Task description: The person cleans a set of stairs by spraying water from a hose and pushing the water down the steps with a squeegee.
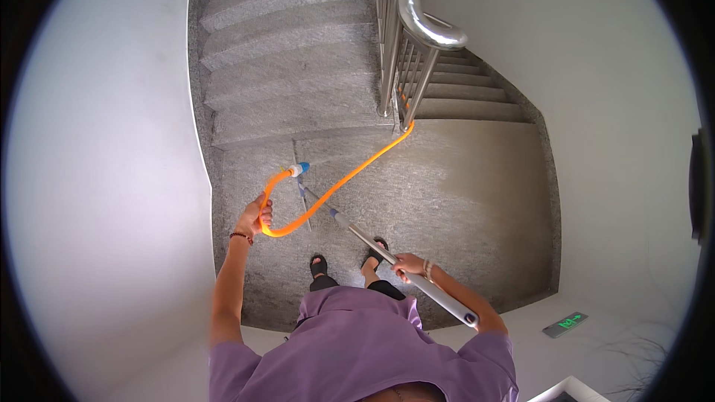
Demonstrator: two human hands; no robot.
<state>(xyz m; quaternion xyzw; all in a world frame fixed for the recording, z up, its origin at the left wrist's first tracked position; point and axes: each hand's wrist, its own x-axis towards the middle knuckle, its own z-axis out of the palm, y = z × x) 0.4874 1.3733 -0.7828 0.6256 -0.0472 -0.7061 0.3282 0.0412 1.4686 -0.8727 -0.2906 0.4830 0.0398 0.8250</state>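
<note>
My left hand (258,216) grips an orange hose (335,188) near its end, beside the left wall. The end curls up and to the right into a white and blue nozzle (300,169). From my hand the hose loops across the landing to the foot of a railing post. My right hand (409,266) is closed around a long metal pole (366,238) with a light grey handle (441,297). The pole slants down to a thin, squeegee-like head (302,190) on the floor, partly behind the hose and nozzle.
I stand on a grey stone landing (385,190), darker toward the right. Ahead, a left flight of steps (290,58) and a right flight (469,109) are divided by a steel railing (416,17). White walls close both sides. A green-lit sign (565,324) sits low right.
</note>
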